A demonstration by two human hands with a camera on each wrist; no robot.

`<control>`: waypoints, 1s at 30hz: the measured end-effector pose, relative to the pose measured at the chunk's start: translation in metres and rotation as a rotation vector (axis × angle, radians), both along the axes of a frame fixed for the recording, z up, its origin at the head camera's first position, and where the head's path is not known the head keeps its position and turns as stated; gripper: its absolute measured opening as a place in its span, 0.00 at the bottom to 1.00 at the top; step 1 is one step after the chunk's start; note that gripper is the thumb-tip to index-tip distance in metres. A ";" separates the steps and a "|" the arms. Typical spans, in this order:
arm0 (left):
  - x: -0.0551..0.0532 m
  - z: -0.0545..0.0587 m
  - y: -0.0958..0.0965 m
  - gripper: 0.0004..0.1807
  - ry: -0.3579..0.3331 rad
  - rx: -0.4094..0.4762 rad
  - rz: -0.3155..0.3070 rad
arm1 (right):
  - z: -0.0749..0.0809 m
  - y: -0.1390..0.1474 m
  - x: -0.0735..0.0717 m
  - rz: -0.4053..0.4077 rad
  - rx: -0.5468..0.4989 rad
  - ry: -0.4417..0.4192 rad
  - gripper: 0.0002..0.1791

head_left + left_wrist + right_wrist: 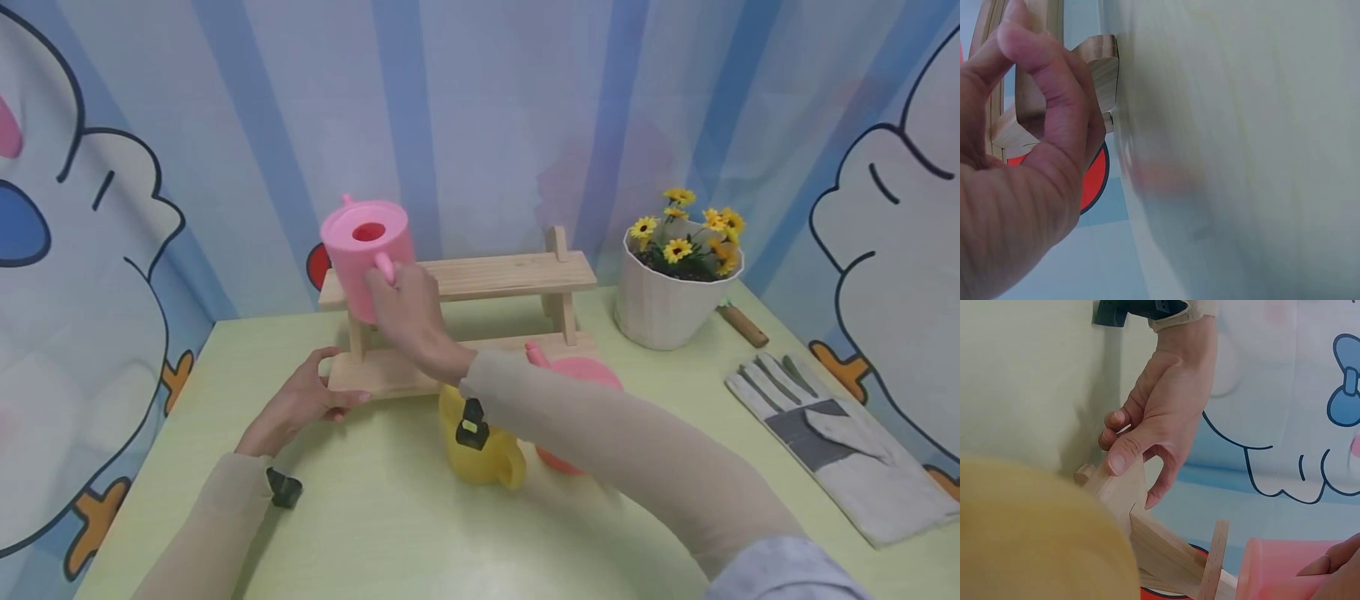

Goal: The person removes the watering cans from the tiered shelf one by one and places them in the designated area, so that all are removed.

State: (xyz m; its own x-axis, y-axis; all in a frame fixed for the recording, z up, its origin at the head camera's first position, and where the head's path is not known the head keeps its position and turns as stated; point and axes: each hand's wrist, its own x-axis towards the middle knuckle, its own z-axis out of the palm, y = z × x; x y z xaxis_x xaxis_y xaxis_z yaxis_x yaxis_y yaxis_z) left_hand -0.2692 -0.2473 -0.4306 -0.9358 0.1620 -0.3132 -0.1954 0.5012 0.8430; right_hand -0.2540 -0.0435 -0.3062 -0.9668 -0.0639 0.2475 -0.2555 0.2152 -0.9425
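My right hand (412, 317) grips a pink watering can (348, 279) by its handle. The can is upright at the left end of the upper shelf of a two-tier wooden stand (510, 279), its round top opening showing; its base is partly hidden behind the shelf edge and hand. With thumb and fingers round the left end of the lower shelf, my left hand (300, 400) holds the stand; the right wrist view also shows this grasp on the wooden board (1116, 494). Under my right forearm stand a yellow watering can (468, 462) and a coral-pink one (588, 371), both partly covered by the sleeve.
A white ribbed pot (660, 308) of yellow flowers (678, 248) stands right of the stand. Beside it lies a small tool with a wooden handle (744, 325). Grey-and-white work gloves (862, 467) lie at the table's right. A striped cartoon curtain (480, 125) closes off the back.
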 end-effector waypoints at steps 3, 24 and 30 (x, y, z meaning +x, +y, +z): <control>0.000 0.000 0.001 0.64 -0.010 -0.016 0.011 | -0.001 0.002 0.004 0.018 -0.005 0.001 0.24; 0.000 -0.003 0.000 0.61 0.007 -0.007 -0.011 | -0.012 0.016 0.046 0.098 -0.020 0.029 0.26; 0.001 0.002 0.002 0.59 0.019 0.001 -0.015 | -0.017 0.021 0.062 0.134 -0.032 0.036 0.25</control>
State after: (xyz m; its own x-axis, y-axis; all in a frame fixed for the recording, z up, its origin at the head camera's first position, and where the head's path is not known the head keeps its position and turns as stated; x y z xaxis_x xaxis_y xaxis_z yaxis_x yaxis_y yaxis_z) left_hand -0.2686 -0.2454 -0.4290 -0.9390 0.1764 -0.2952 -0.1716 0.5034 0.8468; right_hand -0.1924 -0.0225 -0.3229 -0.9406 -0.1836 0.2856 -0.3135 0.1472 -0.9381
